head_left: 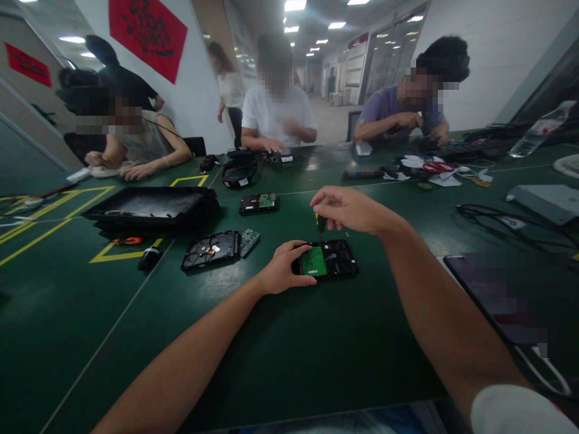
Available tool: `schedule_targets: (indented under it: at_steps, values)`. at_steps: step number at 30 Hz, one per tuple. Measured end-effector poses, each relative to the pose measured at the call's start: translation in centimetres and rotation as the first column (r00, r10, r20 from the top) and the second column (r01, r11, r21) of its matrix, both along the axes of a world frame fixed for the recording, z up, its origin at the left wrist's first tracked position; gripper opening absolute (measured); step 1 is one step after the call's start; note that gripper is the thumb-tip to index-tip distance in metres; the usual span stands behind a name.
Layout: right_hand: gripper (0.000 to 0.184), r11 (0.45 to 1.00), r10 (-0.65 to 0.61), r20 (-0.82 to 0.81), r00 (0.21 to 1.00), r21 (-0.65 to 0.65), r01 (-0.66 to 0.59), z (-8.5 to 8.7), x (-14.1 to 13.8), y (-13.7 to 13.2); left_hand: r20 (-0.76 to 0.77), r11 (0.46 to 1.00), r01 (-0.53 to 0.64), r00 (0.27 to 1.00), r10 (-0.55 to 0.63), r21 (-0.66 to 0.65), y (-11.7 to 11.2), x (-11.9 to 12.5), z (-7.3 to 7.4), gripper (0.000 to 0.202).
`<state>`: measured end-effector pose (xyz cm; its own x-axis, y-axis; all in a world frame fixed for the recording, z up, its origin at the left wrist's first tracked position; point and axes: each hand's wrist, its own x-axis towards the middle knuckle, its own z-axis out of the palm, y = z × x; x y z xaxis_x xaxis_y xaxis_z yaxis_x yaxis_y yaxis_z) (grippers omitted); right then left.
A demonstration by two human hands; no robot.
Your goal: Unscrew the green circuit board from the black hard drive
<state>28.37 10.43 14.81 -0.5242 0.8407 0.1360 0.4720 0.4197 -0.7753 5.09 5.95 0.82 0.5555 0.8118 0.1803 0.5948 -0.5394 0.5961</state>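
A black hard drive with a green circuit board lies flat on the green table in front of me. My left hand grips its left end, thumb along the near edge and fingers over the far side. Above the drive, my right hand pinches a small screwdriver with a black and yellow handle. The screwdriver stands upright, its tip pointing down at the board's far edge; whether it touches a screw is too small to tell. A few tiny screws lie just behind the drive.
Left of the drive are an opened hard drive, a loose circuit board and stacked black trays. Another hard drive lies farther back. A tablet-like device and black cables are at right. Several people sit across the table.
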Motion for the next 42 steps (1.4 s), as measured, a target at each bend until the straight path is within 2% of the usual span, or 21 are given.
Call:
schedule_targets:
  at_steps: [8,12,16,22,25,29,33,37,42]
  values:
    - [0.022,0.999,-0.026,0.094,0.995,0.032,0.023,0.3,0.0,-0.2,-0.003,1.000,-0.001,1.000,0.001,-0.002,0.0,0.0,0.1,0.086]
    - [0.019,0.999,-0.019,0.094,0.995,0.049,0.014,0.2,0.2,-0.2,-0.003,1.000,0.003,1.000,-0.003,0.005,0.0,0.1,0.0,0.087]
    - [0.020,0.991,-0.036,0.104,0.994,0.131,0.022,0.3,0.4,-0.3,-0.007,1.000,0.000,1.000,0.000,0.000,0.0,0.1,0.0,0.087]
    - [0.037,0.958,-0.153,0.228,0.962,0.275,0.087,0.3,0.1,-0.3,-0.001,1.000,0.001,1.000,-0.001,-0.005,-0.1,0.0,0.1,0.087]
    - [0.032,0.923,-0.199,0.285,0.937,0.375,0.082,-0.2,-0.2,0.0,0.001,1.000,0.004,1.000,-0.004,-0.006,-0.1,0.0,0.1,0.087]
    - [0.021,0.926,-0.151,0.359,0.921,0.378,0.005,-1.0,-0.4,0.4,0.007,1.000,0.001,1.000,-0.001,-0.004,-0.1,0.0,0.0,0.088]
    - [0.020,0.928,-0.134,0.339,0.931,0.372,-0.001,-1.1,-0.2,0.4,0.006,1.000,0.002,1.000,-0.002,0.005,-0.1,0.0,0.0,0.087]
    - [0.020,0.910,-0.162,0.269,0.949,0.412,0.039,-0.2,0.1,-0.2,-0.004,1.000,-0.001,1.000,0.001,0.014,0.0,0.0,-0.2,0.087]
    - [0.029,0.845,-0.296,0.110,0.949,0.493,0.207,1.0,0.8,-0.5,-0.004,1.000,0.004,1.000,-0.004,0.012,0.1,0.0,-0.3,0.087]
